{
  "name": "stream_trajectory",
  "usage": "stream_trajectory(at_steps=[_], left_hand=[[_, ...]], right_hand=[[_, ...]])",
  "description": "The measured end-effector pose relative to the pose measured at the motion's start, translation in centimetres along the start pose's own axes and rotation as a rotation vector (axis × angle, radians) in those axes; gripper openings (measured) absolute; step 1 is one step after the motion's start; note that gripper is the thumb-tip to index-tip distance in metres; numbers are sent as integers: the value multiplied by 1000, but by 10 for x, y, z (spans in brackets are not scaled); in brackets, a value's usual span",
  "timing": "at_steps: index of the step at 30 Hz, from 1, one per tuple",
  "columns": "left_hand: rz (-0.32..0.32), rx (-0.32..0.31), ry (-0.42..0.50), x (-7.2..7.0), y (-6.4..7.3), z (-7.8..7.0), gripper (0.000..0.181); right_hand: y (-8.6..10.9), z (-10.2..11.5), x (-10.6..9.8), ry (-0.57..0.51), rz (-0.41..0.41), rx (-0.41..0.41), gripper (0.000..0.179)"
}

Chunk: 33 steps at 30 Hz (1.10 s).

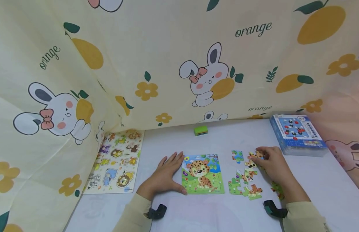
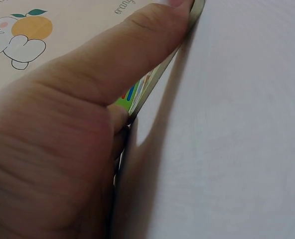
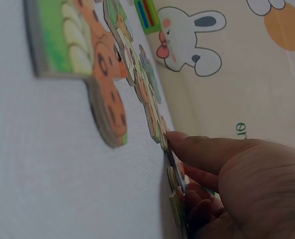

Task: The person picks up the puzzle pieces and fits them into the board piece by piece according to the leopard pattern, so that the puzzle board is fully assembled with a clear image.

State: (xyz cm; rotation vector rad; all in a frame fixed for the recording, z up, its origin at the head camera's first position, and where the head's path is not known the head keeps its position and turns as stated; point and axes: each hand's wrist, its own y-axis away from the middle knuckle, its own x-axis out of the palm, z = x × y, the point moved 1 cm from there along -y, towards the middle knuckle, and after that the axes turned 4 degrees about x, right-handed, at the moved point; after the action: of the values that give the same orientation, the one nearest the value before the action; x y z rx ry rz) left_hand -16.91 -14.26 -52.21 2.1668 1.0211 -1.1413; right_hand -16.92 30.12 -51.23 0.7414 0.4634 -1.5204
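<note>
A square leopard-picture puzzle board lies on the table in the head view. My left hand rests at its left side with fingers spread and fairly straight; in the left wrist view the thumb lies along the board's edge. Right of the board are loose jigsaw pieces, among them a blue piece, a green piece and a spotted piece. At the top of this group my right hand pinches a spotted puzzle piece between thumb and fingers, low over the table.
An animal-picture board lies at the left, partly under the curtain. A small green striped block sits at the back. At the back right is a blue boxed set. Another puzzle piece lies by the right forearm.
</note>
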Motion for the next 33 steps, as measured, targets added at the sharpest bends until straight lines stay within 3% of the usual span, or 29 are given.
stream_trajectory(at_steps=[11, 15, 20, 24, 33], left_hand=[[-2, -3, 3, 0, 1, 0, 145], [1, -7, 5, 0, 0, -1, 145], [8, -9, 14, -2, -1, -3, 145], [7, -9, 16, -3, -2, -4, 145], [5, -13, 1, -2, 0, -3, 145]], right_hand=[[4, 1, -1, -97, -31, 24, 76], [8, 4, -3, -140, -102, 39, 60], [11, 13, -2, -239, -124, -37, 31], [14, 21, 0, -277, -105, -105, 32], [18, 38, 11, -212, -66, -158, 31]])
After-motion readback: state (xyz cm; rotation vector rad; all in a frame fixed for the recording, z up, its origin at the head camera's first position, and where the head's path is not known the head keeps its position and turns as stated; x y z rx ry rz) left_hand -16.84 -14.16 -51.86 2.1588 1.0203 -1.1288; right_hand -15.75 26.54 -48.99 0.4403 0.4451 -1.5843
